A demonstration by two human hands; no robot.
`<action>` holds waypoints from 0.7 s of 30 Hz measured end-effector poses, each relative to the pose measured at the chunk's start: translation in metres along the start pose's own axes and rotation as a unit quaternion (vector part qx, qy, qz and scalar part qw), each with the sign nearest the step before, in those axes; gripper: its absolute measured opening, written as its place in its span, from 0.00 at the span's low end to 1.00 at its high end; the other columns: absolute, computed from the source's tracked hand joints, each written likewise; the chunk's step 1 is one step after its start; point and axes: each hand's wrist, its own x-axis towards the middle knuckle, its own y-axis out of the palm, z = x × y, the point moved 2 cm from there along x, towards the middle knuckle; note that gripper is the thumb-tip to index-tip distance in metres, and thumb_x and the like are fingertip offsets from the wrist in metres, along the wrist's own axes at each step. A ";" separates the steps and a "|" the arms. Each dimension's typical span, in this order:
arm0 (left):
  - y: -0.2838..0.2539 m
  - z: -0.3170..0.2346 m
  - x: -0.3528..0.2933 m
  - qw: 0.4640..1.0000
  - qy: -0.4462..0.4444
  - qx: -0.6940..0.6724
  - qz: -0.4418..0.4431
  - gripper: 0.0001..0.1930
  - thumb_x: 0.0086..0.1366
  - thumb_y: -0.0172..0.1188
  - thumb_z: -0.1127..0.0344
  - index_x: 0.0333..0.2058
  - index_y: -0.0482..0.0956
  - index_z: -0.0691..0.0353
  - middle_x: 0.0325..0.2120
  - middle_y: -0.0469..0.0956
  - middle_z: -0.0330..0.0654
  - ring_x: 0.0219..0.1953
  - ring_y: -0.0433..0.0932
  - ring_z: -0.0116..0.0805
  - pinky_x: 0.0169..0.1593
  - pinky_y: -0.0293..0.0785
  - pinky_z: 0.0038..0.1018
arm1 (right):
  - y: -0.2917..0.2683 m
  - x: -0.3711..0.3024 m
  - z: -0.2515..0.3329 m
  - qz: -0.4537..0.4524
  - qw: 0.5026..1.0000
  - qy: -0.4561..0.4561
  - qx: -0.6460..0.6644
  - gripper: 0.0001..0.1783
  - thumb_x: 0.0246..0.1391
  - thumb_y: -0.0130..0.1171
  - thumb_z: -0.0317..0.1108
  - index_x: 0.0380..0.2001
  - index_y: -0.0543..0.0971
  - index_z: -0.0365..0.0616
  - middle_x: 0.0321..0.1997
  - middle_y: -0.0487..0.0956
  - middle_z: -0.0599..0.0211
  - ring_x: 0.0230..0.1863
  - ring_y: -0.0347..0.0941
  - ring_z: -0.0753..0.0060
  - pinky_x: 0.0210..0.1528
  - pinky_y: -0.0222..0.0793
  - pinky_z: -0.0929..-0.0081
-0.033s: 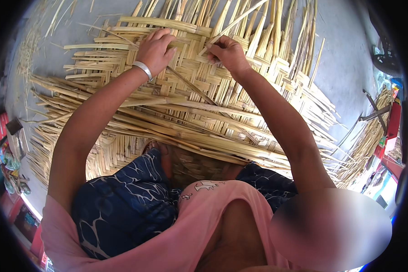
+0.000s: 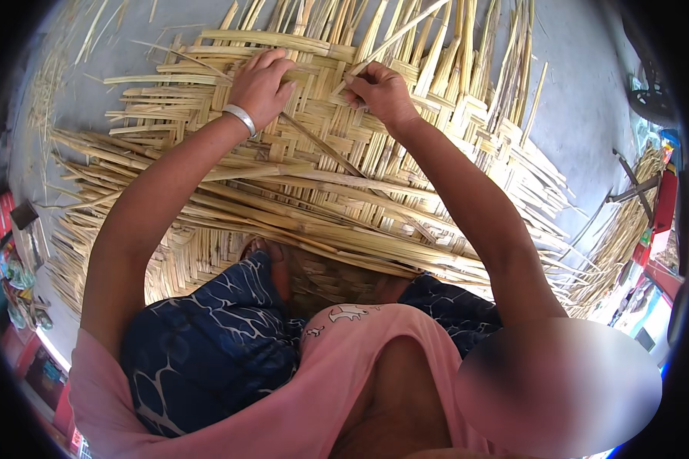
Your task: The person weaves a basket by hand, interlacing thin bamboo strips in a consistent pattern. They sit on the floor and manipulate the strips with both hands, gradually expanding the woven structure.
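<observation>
A half-woven mat of flat, straw-coloured split-reed strips (image 2: 311, 131) lies on the floor before me, with loose ends fanning out at its far and side edges. My left hand (image 2: 262, 90), a silver bangle at its wrist, rests palm down on the weave, fingers stretched out. To its right, my right hand (image 2: 380, 92) pinches a pale reed strip (image 2: 407, 30) that slants up to the far right; its thumb and forefinger are closed on it. A darker thin strip (image 2: 325, 145) runs diagonally over the mat from beside my left hand. What lies under my left palm is hidden.
A bundle of long loose reeds (image 2: 283, 210) lies across the mat's near part, just ahead of my feet. More reeds (image 2: 628, 206) are heaped at the right beside a dark metal frame (image 2: 637, 183). Thin straw scraps litter the grey floor (image 2: 92, 92) at the left.
</observation>
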 end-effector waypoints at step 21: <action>0.003 0.000 -0.008 0.997 -0.010 0.052 0.053 0.19 0.61 0.54 0.59 0.51 0.69 0.53 0.58 0.63 0.39 0.63 0.56 0.39 0.63 0.51 0.46 | 0.000 0.019 0.017 0.051 0.963 0.033 -0.262 0.11 0.55 0.58 0.35 0.30 0.76 0.35 0.22 0.80 0.64 0.21 0.77 0.77 0.22 0.74 0.80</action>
